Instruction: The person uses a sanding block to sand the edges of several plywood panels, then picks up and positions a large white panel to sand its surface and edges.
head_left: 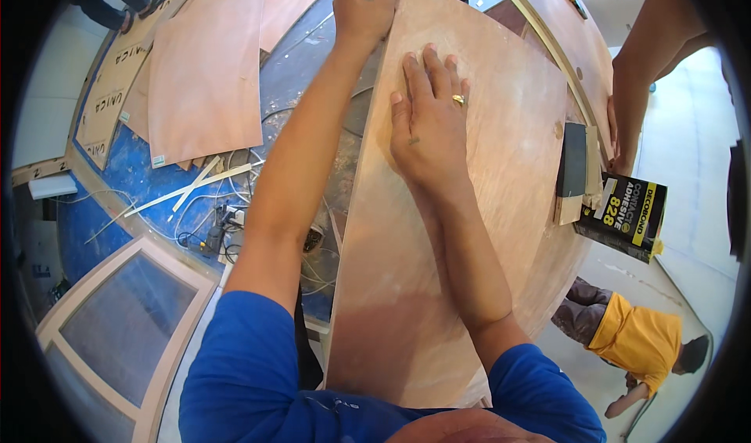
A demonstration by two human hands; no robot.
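A large light plywood panel (469,232) with a dusty face lies in front of me and runs away from my chest. My right hand (429,122), wearing a gold ring, rests flat on it with its fingers spread. My left hand (365,9) reaches to the far left edge of the panel, where its fingers are curled around that edge. Something small and pale shows at its fingertips, too unclear to name. Both my arms wear blue short sleeves.
A dark block (573,161) and a black-and-yellow adhesive tin (626,212) sit at the panel's right edge. Another person's arm (637,91) leans there. A person in yellow (637,337) crouches at lower right. Veneer sheets (207,75), wooden strips (192,189), cables (227,224) and a framed pane (117,318) lie on the floor at left.
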